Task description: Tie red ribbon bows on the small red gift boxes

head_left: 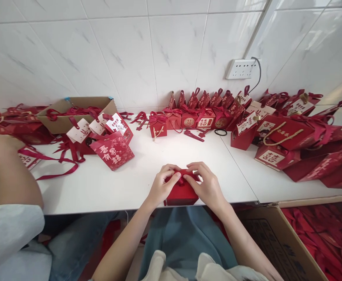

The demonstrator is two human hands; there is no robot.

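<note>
A small red gift box stands at the front edge of the white table, right before me. On top of it a dark red ribbon is gathered at the middle. My left hand pinches the ribbon from the left, thumb and fingers bent over the box's top. From the right, my right hand does the same, its thumb close to the other thumb. Both thumb tips meet near the centre of the ribbon, and the fingers partly cover the box top.
Finished red gift boxes line the wall, with a black ring before them. More bags pile up at right. A ribbon-filled carton stands below. At left are a cardboard box, tagged boxes and a co-worker's arm.
</note>
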